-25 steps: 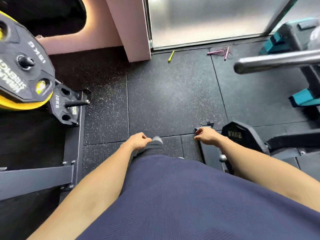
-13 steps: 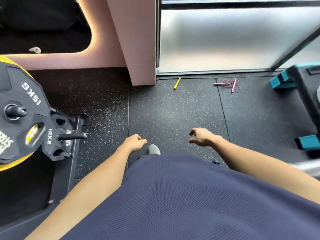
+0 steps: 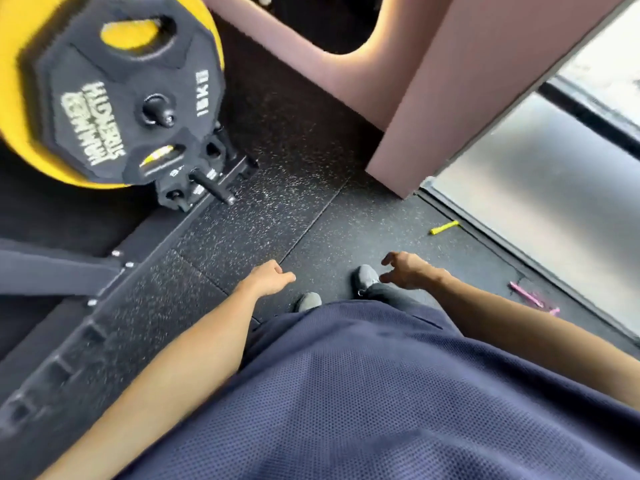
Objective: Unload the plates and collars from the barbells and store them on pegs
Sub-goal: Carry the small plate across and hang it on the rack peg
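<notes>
A black 15 kg plate (image 3: pixel 114 98) hangs on a storage peg (image 3: pixel 157 110) at the upper left, in front of a larger yellow plate (image 3: pixel 31 109). Below it a small black plate (image 3: pixel 180 188) sits on a lower peg (image 3: pixel 211 187) that sticks out toward me. My left hand (image 3: pixel 268 278) hangs loosely curled over the rubber floor, holding nothing. My right hand (image 3: pixel 407 270) hovers beside it with fingers spread, also holding nothing. Both hands are well apart from the plates. No barbell or collar is in view.
The black rack base (image 3: pixel 104 306) runs diagonally along the left. A pink wall column (image 3: pixel 467 98) stands ahead, with a frosted glass panel (image 3: pixel 536 188) to its right. A yellow stick (image 3: pixel 443 227) and pink sticks (image 3: pixel 526 294) lie on the floor. My grey shoes (image 3: pixel 365 277) are below.
The view has swung left and tilted, bringing the plate rack closer at the upper left. The barbell and the bench area on the right have left the view. My hands stay without any load.
</notes>
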